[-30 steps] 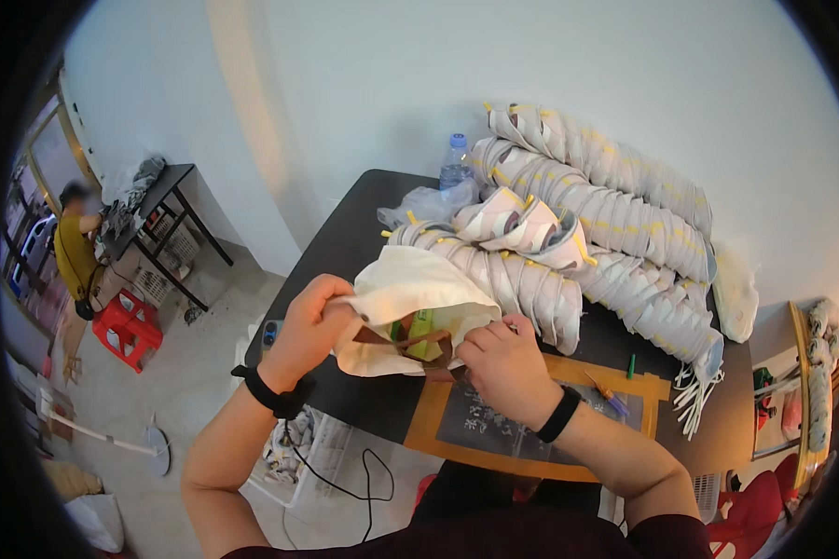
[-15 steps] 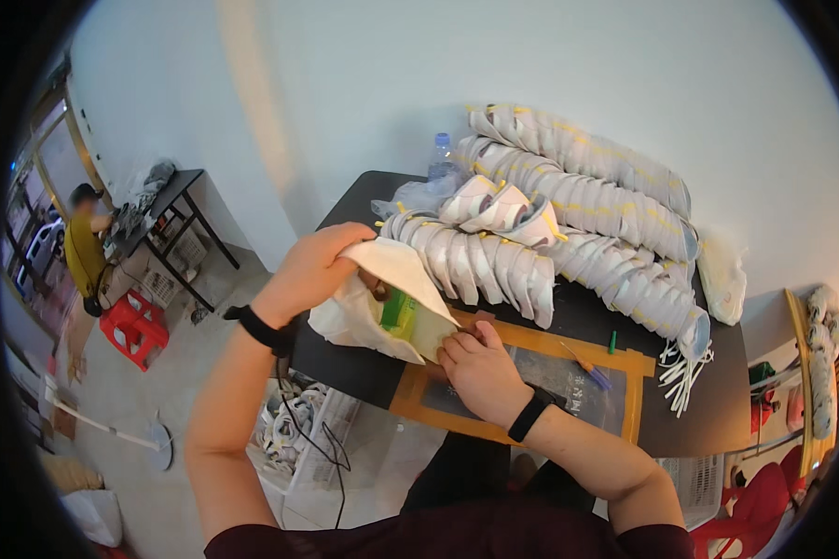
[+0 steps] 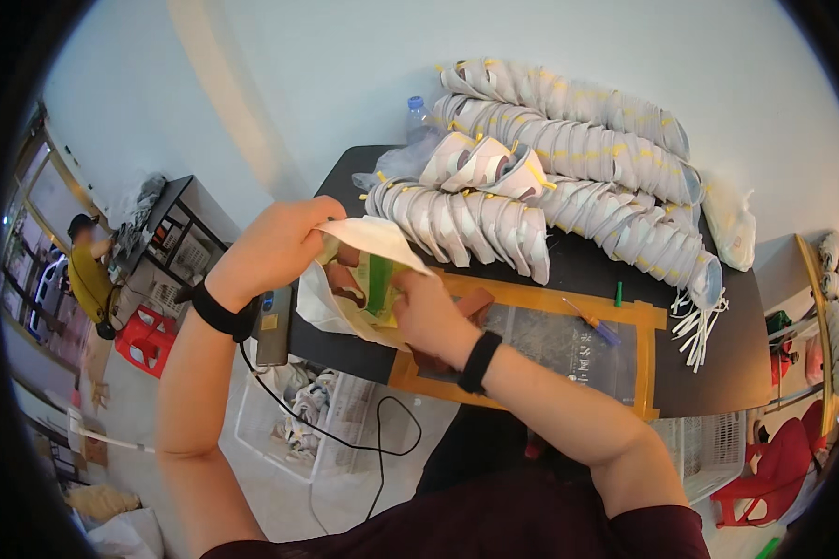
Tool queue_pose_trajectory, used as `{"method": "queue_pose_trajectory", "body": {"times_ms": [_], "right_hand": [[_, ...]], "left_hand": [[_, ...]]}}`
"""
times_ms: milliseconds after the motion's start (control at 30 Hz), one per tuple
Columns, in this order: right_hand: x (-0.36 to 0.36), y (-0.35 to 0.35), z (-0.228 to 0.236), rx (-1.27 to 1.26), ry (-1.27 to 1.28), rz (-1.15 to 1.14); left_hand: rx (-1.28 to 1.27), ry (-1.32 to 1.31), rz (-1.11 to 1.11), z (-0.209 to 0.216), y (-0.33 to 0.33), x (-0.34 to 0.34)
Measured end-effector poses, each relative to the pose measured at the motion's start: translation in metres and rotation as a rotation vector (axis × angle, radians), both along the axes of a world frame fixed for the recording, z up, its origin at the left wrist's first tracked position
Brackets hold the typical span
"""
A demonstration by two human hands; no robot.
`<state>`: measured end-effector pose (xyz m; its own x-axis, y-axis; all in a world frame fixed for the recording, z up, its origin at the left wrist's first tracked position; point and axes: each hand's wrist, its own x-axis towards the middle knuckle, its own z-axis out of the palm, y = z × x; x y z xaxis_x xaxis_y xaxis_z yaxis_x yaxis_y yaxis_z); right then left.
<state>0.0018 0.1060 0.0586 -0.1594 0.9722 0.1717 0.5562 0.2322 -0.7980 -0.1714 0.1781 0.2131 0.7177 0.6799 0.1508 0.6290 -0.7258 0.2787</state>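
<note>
Cream bag (image 3: 323,300) above dark table (image 3: 741,354), mouth gaping. Left hand (image 3: 284,247) pinches its rim. Right hand (image 3: 433,317) at opening, beside green packet (image 3: 378,281); fingertips hidden, can't tell grip.

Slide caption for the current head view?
Left hand holding a cream bag open, right hand dipped inside, near rows of shoe uppers.

From the white bag (image 3: 380,238), shoe pieces (image 3: 615,220) block us at two o'clock; we could pass over the taped sheet (image 3: 536,343) at four.
</note>
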Motion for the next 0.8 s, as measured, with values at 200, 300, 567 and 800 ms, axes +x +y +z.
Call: {"method": "queue_pose_trajectory", "body": {"times_ms": [200,300,567,800], "right_hand": [[-0.014,0.037,-0.027,-0.343,0.509,-0.191],[-0.010,0.061,-0.055,-0.315,0.373,-0.217],[-0.020,0.018,-0.007,-0.039,0.308,-0.158],[-0.027,-0.016,-0.010,0.617,-0.239,-0.003]], "left_hand": [[-0.074,-0.076,0.013,-0.012,0.003,0.001],[-0.066,-0.081,0.000,-0.012,0.003,0.013],[-0.113,-0.221,0.130,-0.018,0.008,-0.015],[-0.056,-0.254,0.145,-0.021,0.006,-0.021]]}}
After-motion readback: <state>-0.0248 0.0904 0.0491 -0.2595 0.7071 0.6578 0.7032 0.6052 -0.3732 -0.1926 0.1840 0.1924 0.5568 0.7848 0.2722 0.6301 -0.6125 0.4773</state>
